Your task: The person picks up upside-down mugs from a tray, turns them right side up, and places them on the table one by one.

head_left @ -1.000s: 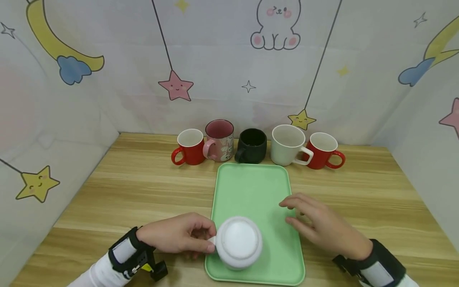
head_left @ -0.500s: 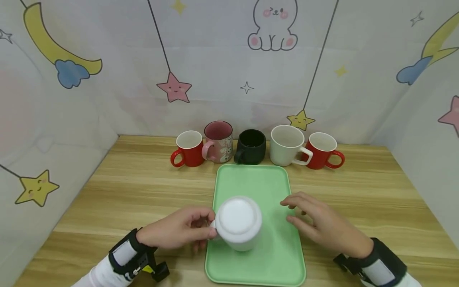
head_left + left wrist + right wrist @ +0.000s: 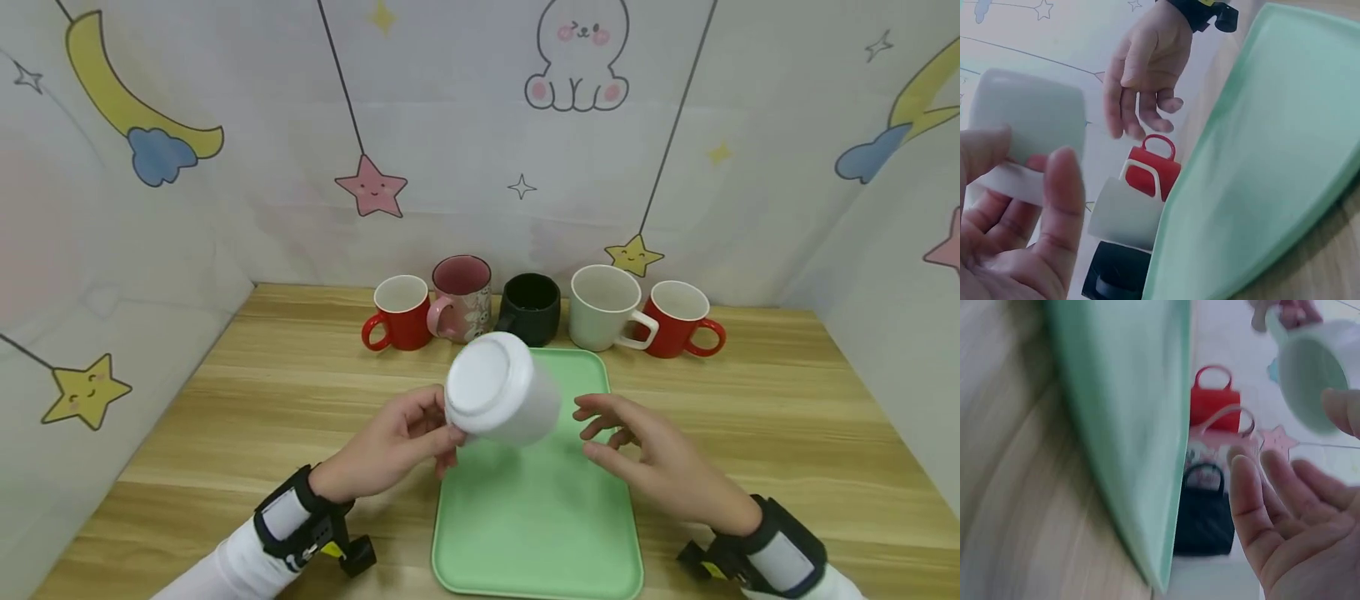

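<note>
My left hand (image 3: 401, 437) pinches the handle of a white mug (image 3: 502, 390), which hangs tilted above the green tray (image 3: 540, 533) with its base facing up and to the left. In the right wrist view the mouth of that white mug (image 3: 1316, 375) shows, with nothing seen inside. My right hand (image 3: 652, 458) hovers over the tray's right edge, its fingers loosely bent and apart from the mug. The left wrist view has the left hand (image 3: 1029, 231) close up, thumb and fingers at the handle.
Along the back wall stand a red mug (image 3: 405, 315), a pink patterned mug (image 3: 468, 304), a black mug (image 3: 531, 310), a larger white mug (image 3: 602, 310) and another red mug (image 3: 671, 325). They sit just behind the tray on the wooden table (image 3: 300, 367).
The left hand has lifted the white mug off the tray, moved it away from me and tilted it, base toward the left. The right hand has shifted slightly left.
</note>
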`<state>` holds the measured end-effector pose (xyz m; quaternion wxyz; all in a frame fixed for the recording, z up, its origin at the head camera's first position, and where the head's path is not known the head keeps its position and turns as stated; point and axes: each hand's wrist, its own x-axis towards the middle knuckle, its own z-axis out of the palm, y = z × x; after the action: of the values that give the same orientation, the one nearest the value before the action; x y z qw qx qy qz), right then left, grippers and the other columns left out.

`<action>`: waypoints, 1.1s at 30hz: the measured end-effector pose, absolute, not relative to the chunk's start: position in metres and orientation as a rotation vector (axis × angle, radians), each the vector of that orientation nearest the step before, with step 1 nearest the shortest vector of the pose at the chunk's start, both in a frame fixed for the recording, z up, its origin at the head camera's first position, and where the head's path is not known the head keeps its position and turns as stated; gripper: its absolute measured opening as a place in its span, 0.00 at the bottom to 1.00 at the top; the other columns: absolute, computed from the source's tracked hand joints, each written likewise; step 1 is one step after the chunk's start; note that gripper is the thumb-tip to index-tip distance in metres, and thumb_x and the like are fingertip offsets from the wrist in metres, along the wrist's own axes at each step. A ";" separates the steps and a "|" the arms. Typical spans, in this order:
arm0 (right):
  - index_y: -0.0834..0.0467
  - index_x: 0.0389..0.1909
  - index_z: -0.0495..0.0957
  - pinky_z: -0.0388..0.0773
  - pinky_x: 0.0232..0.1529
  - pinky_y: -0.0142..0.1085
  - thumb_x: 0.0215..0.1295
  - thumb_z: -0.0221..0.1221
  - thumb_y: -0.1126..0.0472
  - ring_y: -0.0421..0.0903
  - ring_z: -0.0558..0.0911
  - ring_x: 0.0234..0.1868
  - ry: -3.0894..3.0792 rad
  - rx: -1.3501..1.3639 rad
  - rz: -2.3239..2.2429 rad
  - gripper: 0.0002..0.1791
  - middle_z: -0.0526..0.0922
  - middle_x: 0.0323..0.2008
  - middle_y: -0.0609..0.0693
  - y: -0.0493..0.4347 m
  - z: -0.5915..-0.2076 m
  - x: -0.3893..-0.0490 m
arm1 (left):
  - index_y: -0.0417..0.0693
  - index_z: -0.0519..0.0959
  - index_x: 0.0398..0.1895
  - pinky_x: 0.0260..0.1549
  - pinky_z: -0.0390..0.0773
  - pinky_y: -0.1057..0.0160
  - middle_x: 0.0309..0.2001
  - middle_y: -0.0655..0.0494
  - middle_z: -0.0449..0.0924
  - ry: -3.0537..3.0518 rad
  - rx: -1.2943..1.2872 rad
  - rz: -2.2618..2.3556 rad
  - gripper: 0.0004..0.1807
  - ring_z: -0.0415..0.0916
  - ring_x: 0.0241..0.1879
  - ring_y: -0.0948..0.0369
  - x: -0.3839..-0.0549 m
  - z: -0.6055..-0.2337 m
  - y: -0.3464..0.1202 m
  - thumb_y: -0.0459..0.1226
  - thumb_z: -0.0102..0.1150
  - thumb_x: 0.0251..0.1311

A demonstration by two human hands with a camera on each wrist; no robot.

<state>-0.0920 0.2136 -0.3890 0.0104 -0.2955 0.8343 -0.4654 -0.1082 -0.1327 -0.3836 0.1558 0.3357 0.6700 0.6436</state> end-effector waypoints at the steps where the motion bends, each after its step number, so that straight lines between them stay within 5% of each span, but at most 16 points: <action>1: 0.49 0.66 0.70 0.80 0.45 0.38 0.69 0.62 0.55 0.43 0.81 0.49 2.548 -0.873 -1.511 0.26 0.78 0.56 0.43 0.210 -0.388 -0.092 | 0.40 0.73 0.52 0.30 0.82 0.55 0.39 0.39 0.75 1.923 0.967 1.869 0.10 0.76 0.31 0.51 -0.110 -0.383 -0.130 0.28 0.54 0.70; 7: 0.56 0.71 0.62 0.80 0.48 0.46 0.70 0.60 0.62 0.55 0.81 0.51 2.157 -0.652 -1.817 0.31 0.73 0.60 0.57 0.185 -0.376 -0.097 | 0.41 0.71 0.60 0.33 0.82 0.55 0.43 0.41 0.75 1.893 0.935 2.014 0.16 0.77 0.33 0.51 -0.116 -0.373 -0.110 0.29 0.53 0.71; 11: 0.55 0.69 0.64 0.80 0.45 0.48 0.72 0.59 0.59 0.59 0.81 0.50 2.035 -0.561 -1.890 0.28 0.74 0.59 0.58 0.171 -0.368 -0.100 | 0.39 0.69 0.63 0.35 0.82 0.55 0.44 0.40 0.75 1.840 0.932 2.097 0.19 0.78 0.34 0.52 -0.119 -0.370 -0.094 0.30 0.52 0.71; 22: 0.65 0.60 0.69 0.77 0.39 0.37 0.74 0.55 0.61 0.52 0.77 0.42 1.840 -0.515 -2.237 0.19 0.74 0.48 0.60 0.149 -0.364 -0.098 | 0.35 0.68 0.62 0.36 0.81 0.58 0.44 0.45 0.78 1.759 0.971 2.170 0.19 0.78 0.32 0.52 -0.122 -0.363 -0.062 0.34 0.53 0.72; 33: 0.60 0.58 0.74 0.77 0.38 0.33 0.78 0.48 0.63 0.46 0.77 0.37 1.744 -0.660 -2.402 0.14 0.77 0.43 0.52 0.150 -0.365 -0.096 | 0.39 0.69 0.63 0.34 0.80 0.60 0.46 0.42 0.74 1.764 0.959 2.153 0.18 0.78 0.34 0.53 -0.120 -0.358 -0.059 0.34 0.52 0.73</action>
<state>-0.0960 0.1499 -0.3654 0.0501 -0.2166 0.5728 -0.7890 -0.1202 -0.0590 -0.3578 0.0988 0.3242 0.5963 0.7277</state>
